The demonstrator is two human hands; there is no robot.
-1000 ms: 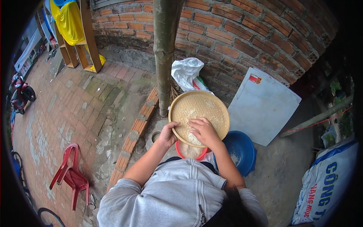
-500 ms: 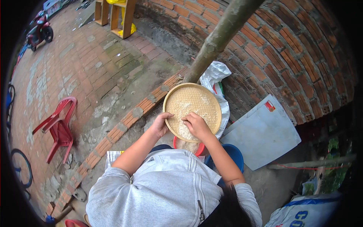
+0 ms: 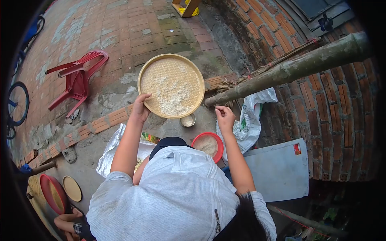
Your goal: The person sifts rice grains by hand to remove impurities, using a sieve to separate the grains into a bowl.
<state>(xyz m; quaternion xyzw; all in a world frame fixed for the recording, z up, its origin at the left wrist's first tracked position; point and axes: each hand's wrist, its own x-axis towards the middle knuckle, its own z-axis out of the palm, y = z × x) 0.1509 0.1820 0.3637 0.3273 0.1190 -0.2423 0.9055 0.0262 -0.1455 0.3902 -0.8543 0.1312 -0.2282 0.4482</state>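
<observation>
My left hand [image 3: 140,109] grips the lower left rim of a round woven bamboo winnowing tray [image 3: 163,68], thumb on top. White grains [image 3: 177,99], which look like rice, lie spread over the weave, thickest toward the near side. Off to the right of the tray, my right hand [image 3: 225,119] is raised with its fingertips pinched together. Whatever sits between them is too small to see. Below and between my hands stands a red basin [image 3: 220,148] with pale grain in it. A small metal cup [image 3: 187,125], partly hidden by the tray, also contains grain.
A bamboo pole [image 3: 289,70] slants in from the right, with a white plastic sack [image 3: 251,118] beneath it. A grey board [image 3: 277,170] lies at right. A red chair [image 3: 76,82] is tipped over on the left. Another person's legs [image 3: 68,223] show at lower left.
My right hand has left the grains and moved right, away from the tray. The tray has shifted up and left in my left hand. My view has turned, exposing the metal cup.
</observation>
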